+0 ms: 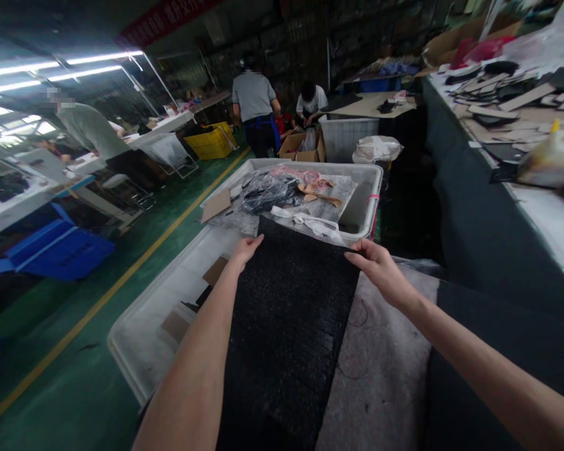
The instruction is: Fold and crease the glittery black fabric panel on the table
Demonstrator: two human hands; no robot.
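Note:
A long black sheet of material (pixel 296 313) with a slightly shiny, flecked surface stretches from my two hands down to the bottom of the view. My left hand (pixel 245 252) pinches its far left corner. At the far right corner, my right hand (pixel 373 263) grips the edge between thumb and fingers. Under and to the right of the sheet lies a greyish board (pixel 385 351) with loose dark threads on it. The sheet's near end runs out of the frame.
A white plastic bin (pixel 136 332) holding cardboard scraps stands on the left below me. Another white bin (pixel 378 194) ahead carries plastic bags and scraps. On the right, a long workbench (pixel 474 156) bears many cut pieces. Several people work farther off; a blue crate (pixel 61 250) is left.

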